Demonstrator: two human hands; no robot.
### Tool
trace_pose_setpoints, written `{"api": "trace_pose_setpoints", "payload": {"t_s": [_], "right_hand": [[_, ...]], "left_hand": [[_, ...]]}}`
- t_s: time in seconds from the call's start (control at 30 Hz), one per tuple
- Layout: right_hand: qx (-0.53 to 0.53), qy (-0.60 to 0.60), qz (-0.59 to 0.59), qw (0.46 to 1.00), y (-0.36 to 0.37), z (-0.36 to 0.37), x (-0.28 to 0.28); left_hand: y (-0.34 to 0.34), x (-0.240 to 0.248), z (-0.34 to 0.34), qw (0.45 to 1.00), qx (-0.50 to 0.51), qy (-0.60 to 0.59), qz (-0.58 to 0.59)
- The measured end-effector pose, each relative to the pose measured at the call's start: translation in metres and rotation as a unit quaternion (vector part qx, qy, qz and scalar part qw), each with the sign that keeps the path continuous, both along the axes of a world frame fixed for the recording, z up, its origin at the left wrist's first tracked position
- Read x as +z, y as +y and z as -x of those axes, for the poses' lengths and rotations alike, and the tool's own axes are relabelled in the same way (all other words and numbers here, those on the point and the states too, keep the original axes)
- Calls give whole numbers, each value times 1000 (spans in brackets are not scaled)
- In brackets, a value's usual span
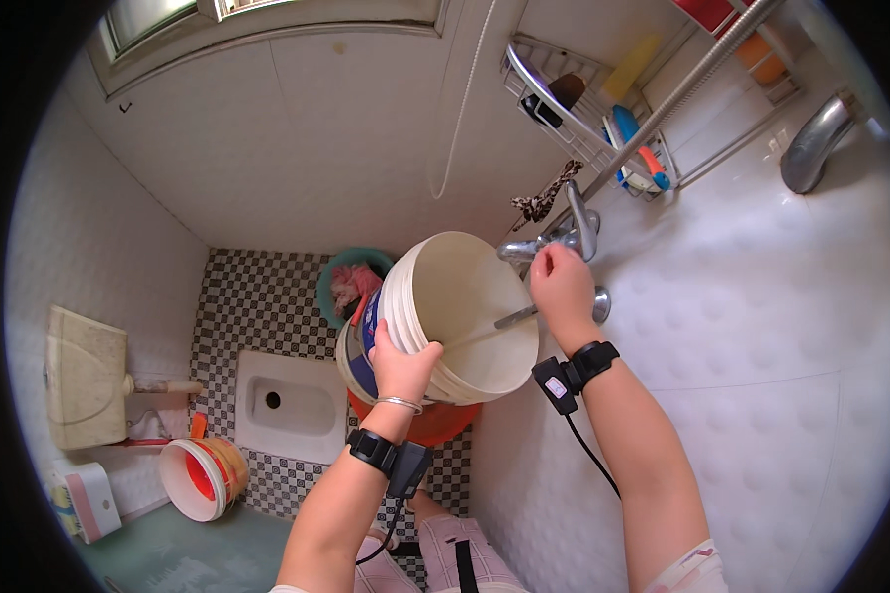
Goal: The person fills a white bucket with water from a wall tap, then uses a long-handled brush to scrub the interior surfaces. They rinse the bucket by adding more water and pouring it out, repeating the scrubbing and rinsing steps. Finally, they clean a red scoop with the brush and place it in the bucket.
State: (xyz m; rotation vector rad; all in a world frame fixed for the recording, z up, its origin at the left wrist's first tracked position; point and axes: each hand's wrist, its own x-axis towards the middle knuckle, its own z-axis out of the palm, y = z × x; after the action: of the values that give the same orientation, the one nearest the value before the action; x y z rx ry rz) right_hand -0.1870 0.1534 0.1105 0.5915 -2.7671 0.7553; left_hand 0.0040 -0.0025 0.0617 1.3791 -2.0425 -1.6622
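Note:
A white plastic bucket (475,287) is tilted, its mouth turned up toward the wall taps. My left hand (405,368) grips its near-left side, thumb at the rim. A metal spout (515,318) reaches over the bucket's mouth, and a thin stream seems to run from it inside. In front of the chrome mixer faucet (524,251) my right hand (564,292) is closed, fingers curled; whatever it grips is hidden. The faucet's lever (580,222) rises just beyond those fingers. Beneath the tilted bucket stands another bucket (354,361) with a blue label, partly covered.
Below sits an orange-red basin (443,423); a teal basin (328,287) holds cloth. Left lie a squat toilet (311,435), a cistern (87,376) and a small bucket (190,482). A wire rack (588,146) and shower hose (697,84) hang at the upper right.

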Motion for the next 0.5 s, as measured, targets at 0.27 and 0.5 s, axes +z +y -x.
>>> {"api": "trace_pose_setpoints", "payload": {"t_s": [0.27,0.5], "right_hand": [[19,180,-59,982,0,17,55],[40,124,-172,976,-3,33,68]], "left_hand": [[-4,18,4,1000,-3,-25,-4],[-6,18,4,997,-66,-43,-8]]}}
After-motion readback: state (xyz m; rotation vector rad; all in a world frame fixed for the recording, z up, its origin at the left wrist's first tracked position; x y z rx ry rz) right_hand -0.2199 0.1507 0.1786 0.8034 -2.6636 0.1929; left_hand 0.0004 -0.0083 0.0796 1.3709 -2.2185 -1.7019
